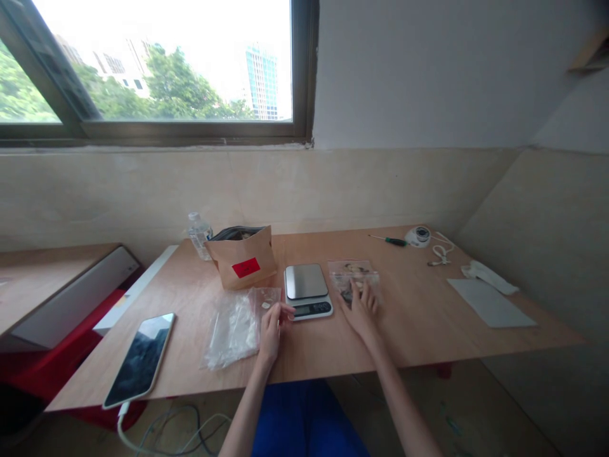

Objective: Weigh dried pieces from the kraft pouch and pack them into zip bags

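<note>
While I watch remotely, left hand [271, 333]: fingers [285, 310] curled, just beside the digital scale [307, 291].
Right hand [361, 314]: fingers [364, 293] spread on a clear bag [353, 270].

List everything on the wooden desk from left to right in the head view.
Smartphone → clear plastic bag → digital kitchen scale → small clear packet → white dome camera → grey sheet

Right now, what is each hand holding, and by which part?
The right hand rests on the near edge of a clear zip bag, grip unclear. The left hand seems empty, beside a crumpled plastic bag.
</note>
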